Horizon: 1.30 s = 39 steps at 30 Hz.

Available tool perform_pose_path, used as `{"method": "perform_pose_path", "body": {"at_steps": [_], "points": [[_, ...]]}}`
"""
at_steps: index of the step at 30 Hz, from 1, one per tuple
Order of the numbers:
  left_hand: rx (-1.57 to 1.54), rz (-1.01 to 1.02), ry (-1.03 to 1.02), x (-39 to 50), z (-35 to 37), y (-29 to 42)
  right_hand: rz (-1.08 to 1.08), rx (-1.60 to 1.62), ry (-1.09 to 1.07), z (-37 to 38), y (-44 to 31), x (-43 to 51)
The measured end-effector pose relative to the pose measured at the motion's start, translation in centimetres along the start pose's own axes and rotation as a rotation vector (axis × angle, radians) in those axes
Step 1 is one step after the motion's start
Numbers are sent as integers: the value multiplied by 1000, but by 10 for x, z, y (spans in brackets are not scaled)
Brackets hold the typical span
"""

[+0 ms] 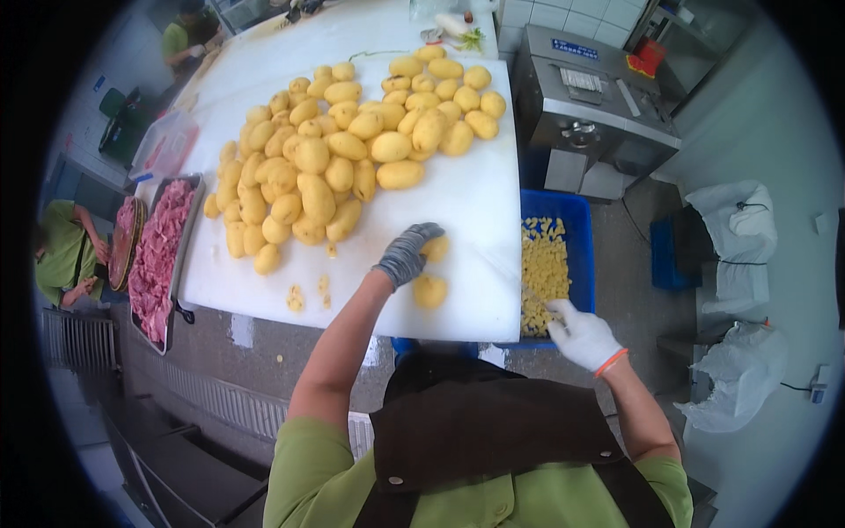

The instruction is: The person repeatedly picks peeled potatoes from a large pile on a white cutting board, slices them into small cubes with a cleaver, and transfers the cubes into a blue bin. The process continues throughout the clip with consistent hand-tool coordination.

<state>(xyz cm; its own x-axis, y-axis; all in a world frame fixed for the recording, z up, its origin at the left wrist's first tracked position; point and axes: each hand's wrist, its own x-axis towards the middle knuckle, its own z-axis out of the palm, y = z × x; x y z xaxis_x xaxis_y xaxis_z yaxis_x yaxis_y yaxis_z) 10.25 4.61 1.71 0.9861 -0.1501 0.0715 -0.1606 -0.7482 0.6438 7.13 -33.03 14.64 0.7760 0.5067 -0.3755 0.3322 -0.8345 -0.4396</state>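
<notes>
My left hand [404, 256], in a grey glove, has its fingers on a peeled potato piece [436, 249] on the white cutting board [370, 297]. A second potato piece [430, 292] lies just nearer to me, apart from the fingers. My right hand [582, 333], in a white glove with an orange cuff, grips a knife [505, 269]; its blurred blade reaches over the board's right edge. Beneath that hand, a blue plastic bin [581, 218] on the floor holds diced potato [546, 264]. A large heap of peeled potatoes [317, 155] covers the board's far part.
At left stands a metal tray of raw meat [162, 251], beside a round chopping block [125, 247] and a person [63, 254]. Another person [185, 39] works at the far left. A stainless steel machine [587, 99] stands far right. Potato scraps [294, 298] lie near the front edge.
</notes>
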Motion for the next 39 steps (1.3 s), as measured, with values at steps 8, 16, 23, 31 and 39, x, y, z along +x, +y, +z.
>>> {"method": "perform_pose_path", "body": {"at_steps": [8,16,23,31,39], "points": [[103,-342,439,-38,43,45,-73,62,38,19,-10,42],[116,-396,545,-35,51,45,-44,-165,-162,3,-32,63],[130,-364,544,-36,54,42,-91,-28,-67,23,-41,101],[114,-349,569,-34,53,42,-93,-183,-168,16,-39,78],[130,-394,472,-33,48,45,-135,-212,-118,37,-55,96]]}}
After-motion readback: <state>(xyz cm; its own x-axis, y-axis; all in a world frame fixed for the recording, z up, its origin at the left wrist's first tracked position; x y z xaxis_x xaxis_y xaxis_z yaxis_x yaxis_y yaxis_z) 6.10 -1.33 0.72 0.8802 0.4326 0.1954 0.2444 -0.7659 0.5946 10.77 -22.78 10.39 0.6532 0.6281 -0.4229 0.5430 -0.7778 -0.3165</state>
